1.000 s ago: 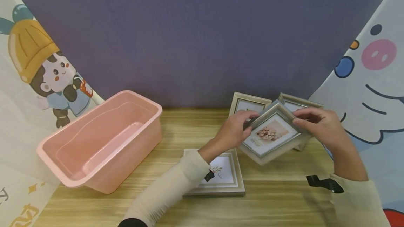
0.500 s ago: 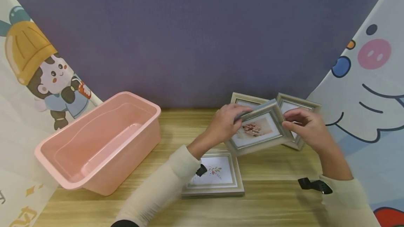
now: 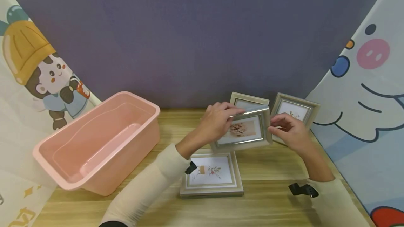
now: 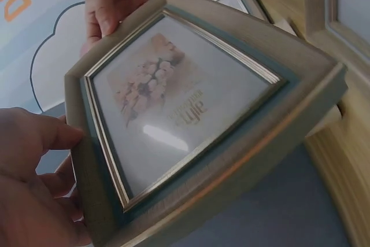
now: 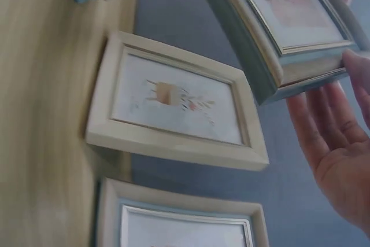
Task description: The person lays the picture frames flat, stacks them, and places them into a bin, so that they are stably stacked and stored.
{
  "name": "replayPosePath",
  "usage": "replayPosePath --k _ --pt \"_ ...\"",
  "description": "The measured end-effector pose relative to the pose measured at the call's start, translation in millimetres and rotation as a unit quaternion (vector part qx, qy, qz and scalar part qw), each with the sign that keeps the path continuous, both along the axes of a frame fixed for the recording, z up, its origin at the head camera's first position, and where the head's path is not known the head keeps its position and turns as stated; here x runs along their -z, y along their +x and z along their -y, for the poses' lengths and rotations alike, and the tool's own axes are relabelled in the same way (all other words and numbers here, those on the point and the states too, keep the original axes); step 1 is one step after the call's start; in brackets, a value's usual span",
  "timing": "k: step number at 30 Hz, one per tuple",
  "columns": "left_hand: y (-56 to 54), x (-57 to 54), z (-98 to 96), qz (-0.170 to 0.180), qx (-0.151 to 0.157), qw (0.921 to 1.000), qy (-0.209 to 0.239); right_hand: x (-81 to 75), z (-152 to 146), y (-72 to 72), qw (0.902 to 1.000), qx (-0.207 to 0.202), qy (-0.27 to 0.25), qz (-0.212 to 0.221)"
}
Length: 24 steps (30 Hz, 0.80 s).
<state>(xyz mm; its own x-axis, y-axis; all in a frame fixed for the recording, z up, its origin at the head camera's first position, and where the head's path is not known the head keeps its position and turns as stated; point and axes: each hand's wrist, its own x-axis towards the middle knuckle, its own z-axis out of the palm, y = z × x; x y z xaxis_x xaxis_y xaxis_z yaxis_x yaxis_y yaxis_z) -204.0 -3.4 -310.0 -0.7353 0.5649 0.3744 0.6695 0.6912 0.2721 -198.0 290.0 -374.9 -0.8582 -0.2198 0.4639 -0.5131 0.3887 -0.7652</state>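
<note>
A champagne-coloured picture frame [image 3: 244, 129] with a pink flower print is held tilted above the table between both hands. My left hand [image 3: 217, 120] grips its upper left edge, with fingers over the top. On its right side, my right hand [image 3: 291, 132] pinches the edge between thumb and fingers; in the right wrist view its fingers [image 5: 329, 120] reach behind the frame. Below, another picture frame [image 3: 211, 176] lies face up, showing a deer-like print. Behind the held one stand two more: a pale picture frame [image 3: 250, 98], partly covered, and a picture frame [image 3: 296, 109] near my right hand.
A pink plastic tub [image 3: 104, 143] stands on the left of the wood-grain table [image 3: 268, 199]. A dark blue-grey backdrop [image 3: 202, 45] rises behind. Cartoon-printed sheets [image 3: 353, 115] border both sides.
Both hands have carried the held picture frame left and turned it from a diamond slant to nearly level. More of the standing frame on the right now shows.
</note>
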Motion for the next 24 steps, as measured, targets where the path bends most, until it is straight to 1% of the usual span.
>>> replayPosePath --k 2,7,9,15,19,24 --pt "1.1 -1.7 3.2 -0.008 -0.001 0.9999 -0.015 4.8 4.6 -0.9 1.0000 0.004 -0.002 0.004" --pt "1.9 -2.6 12.0 -0.031 0.000 0.9989 -0.035 16.7 19.8 -0.7 0.9992 -0.012 -0.032 0.023" --pt "1.8 -1.6 16.1 -0.033 0.000 0.9986 -0.041 22.9 26.2 -0.8 0.9981 -0.026 -0.049 0.028" --pt "2.5 0.2 27.5 -0.024 0.000 0.9977 -0.063 40.2 40.9 -2.1 0.9918 -0.078 -0.093 0.039" --pt "2.9 2.2 32.7 -0.030 0.005 0.9967 -0.075 45.0 48.1 -2.0 0.9922 -0.080 -0.083 0.046" --pt "3.5 4.1 35.9 -0.055 0.011 0.9953 -0.078 44.2 53.4 -0.9 0.9933 -0.075 -0.075 0.046"
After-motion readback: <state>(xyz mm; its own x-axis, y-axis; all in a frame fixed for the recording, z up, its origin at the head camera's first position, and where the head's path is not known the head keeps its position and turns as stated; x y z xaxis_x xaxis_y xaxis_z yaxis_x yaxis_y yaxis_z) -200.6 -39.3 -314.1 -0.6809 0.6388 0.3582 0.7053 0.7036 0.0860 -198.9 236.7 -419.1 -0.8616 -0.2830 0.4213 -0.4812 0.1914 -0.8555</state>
